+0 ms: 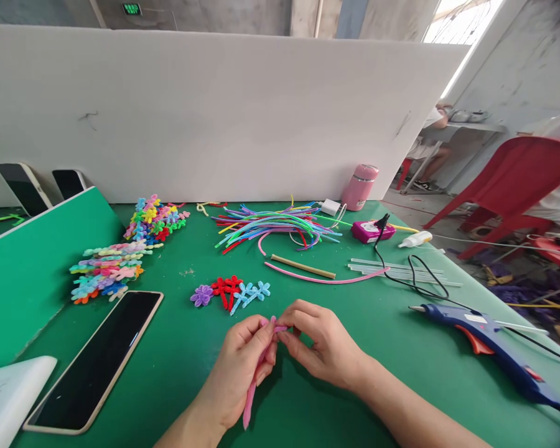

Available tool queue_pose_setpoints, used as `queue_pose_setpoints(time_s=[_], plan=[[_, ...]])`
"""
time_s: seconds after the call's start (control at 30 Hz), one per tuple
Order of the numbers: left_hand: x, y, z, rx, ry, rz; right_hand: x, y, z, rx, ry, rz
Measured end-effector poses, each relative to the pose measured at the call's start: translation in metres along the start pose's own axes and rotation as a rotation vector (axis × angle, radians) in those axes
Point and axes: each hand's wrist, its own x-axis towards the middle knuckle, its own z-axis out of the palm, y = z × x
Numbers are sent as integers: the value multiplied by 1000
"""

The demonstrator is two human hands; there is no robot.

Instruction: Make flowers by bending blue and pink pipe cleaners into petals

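From my remote seat I see one fuzzy pink chenille stem (pixel 249 403), gripped in the left hand (pixel 247 351) and pinched at its upper part by the right hand (pixel 321 341). Its lower length slants down below the left palm to a loose end; the top is bent, though I cannot tell its exact shape.

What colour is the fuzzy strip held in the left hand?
The fuzzy strip is pink, shown in the head view.
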Motion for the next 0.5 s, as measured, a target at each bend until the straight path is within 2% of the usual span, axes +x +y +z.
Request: queue_pose_setpoints(time_s=[0.13,0.2,0.37,0.5], plan=[[0,-1,0,-51,-23,-21,0,2,0,-128,22,-77],[-1,0,2,-9,-15,-1,0,1,-1,-113,22,-52],[-3,1,4,237,33,143,1,-6,0,171,13,223],[-6,1,5,485,35,305,4,-8,6,667,-10,542]])
